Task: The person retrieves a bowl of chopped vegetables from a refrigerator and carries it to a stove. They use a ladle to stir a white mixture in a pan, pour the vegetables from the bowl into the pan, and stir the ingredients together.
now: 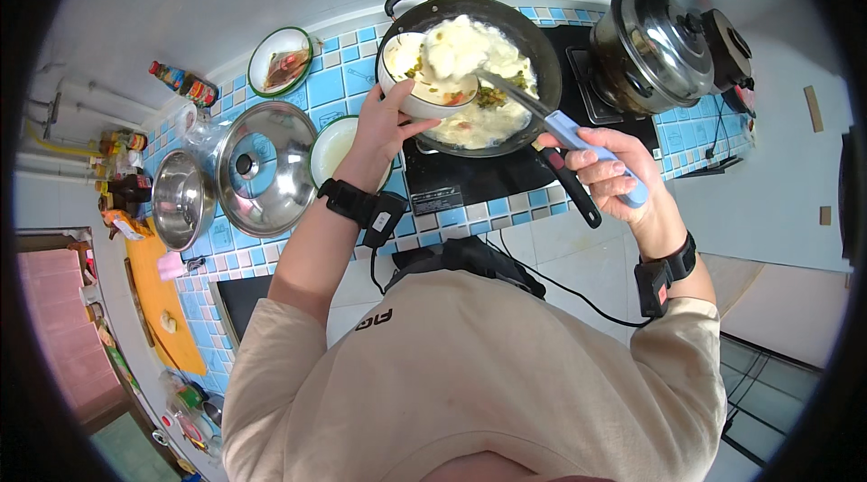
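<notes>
My left hand (389, 113) grips the rim and side of a white bowl (423, 107), tilted over the left part of a dark wok (545, 72). Soft white curds and green and orange bits lie in the bowl. In my right hand (613, 167) is the light blue handle of a metal cooking utensil (521, 97). Its shaft slants down to the bowl's right rim, and its head is hidden by a white lump above the bowl. More white curdled food (481, 133) with chopped greens fills the wok. Below my right hand, the wok's black handle (576, 194) sticks out.
A lidded steel pot (650, 55) stands right of the wok on the black cooktop (440, 181). To the left are a glass-centred steel lid (234, 211), a steel basin (177, 201), a green-rimmed bowl (325, 157), a green-rimmed dish (257, 72) and a sauce bottle (184, 84).
</notes>
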